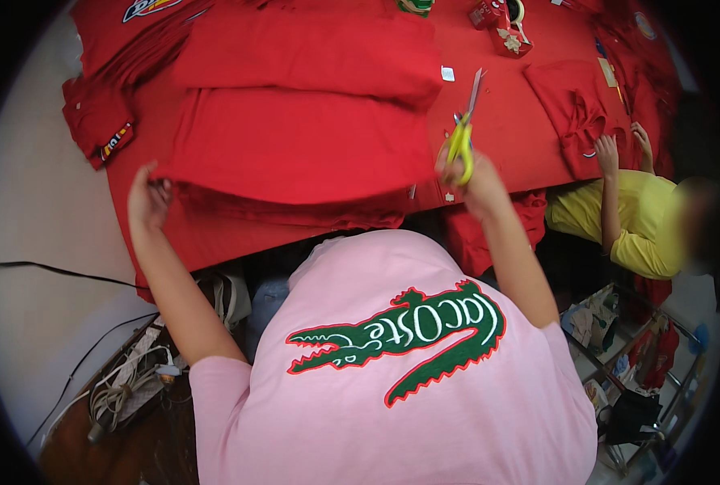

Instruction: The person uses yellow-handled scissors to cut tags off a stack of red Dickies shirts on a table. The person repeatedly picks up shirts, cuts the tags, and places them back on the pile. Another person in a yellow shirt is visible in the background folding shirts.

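The left hand point(151, 198) pinches one corner of a smooth red fabric piece point(295, 149), which spans between both hands above the red-covered worktop point(501, 113). The right hand point(469, 182) grips yellow-handled metal scissors point(462, 144), blades pointing away, beside the fabric's right edge.

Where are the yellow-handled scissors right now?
The yellow-handled scissors are right of centre in the head view, in the right hand, blades pointing away near the small white tag.
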Tool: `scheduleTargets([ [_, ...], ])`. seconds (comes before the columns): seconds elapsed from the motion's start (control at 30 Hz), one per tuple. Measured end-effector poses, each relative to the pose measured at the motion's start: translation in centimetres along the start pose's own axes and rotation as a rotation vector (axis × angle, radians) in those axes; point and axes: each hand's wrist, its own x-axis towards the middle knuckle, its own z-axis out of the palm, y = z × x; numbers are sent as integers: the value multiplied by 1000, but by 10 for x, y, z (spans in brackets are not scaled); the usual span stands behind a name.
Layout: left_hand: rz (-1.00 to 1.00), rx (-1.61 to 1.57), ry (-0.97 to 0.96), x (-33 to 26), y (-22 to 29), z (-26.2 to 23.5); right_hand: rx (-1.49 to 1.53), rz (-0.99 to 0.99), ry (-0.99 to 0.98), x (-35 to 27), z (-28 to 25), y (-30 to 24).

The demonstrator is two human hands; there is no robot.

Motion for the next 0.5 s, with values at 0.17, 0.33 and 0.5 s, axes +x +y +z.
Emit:
scheduleTargets([
  [0.17,753,-147,-333,-61,107,150,343,-546,-62,64,2,-124],
  [0.33,644,287,-414,-107,17,210,-10,-616,6,43,-18,-106],
  [0.5,591,809,-559,-146,-150,211,-361,-173,58,0,-37,20],
])
